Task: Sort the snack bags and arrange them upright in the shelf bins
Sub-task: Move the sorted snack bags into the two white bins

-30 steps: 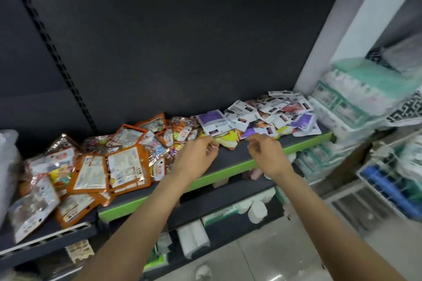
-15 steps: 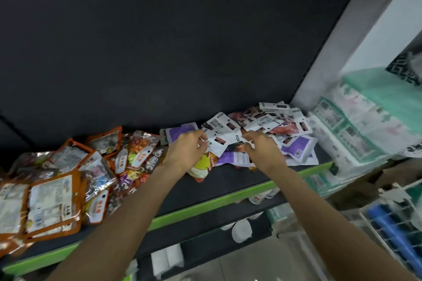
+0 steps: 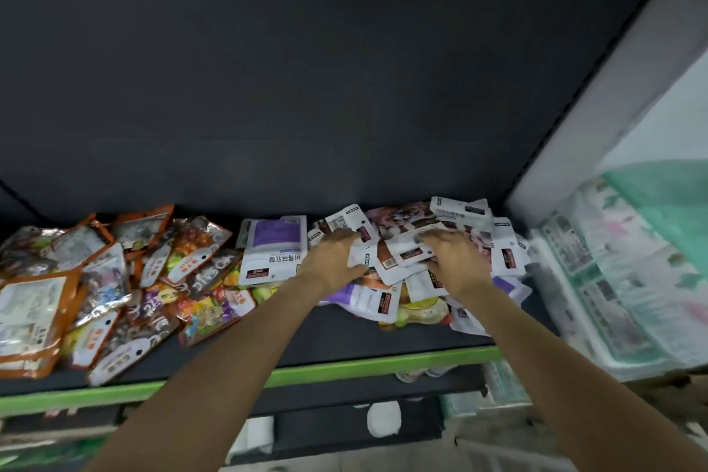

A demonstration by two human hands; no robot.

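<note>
Both hands reach into the white-and-purple heap of snack bags [image 3: 417, 253] at the centre right of the frame, lying loose on the dark shelf [image 3: 344, 341] with its green front edge. The left hand [image 3: 332, 256] sits at the heap's left margin, palm down, thumb spread toward the lower right; its fingers curl over the edge of a white bag [image 3: 354, 228] with a dark label, gripping it. The right hand [image 3: 452, 261] lies just right of it, fingers bent down onto a white bag with a barcode [image 3: 402, 255]; whether it grasps or merely presses cannot be told, as the fingertips are blurred. The two hands are near each other, not touching.

Immediately left of the left hand lies a flat white pouch with a purple panel [image 3: 274, 251]. Further left, in the centre-left and lower-left of the frame, a second heap of orange and multicoloured snack bags [image 3: 126, 291] lies flat and overlapping, well apart from both hands. No bag stands upright.

At the right edge, green-and-white wrapped packs [image 3: 628, 268] sit beside the shelf.
</note>
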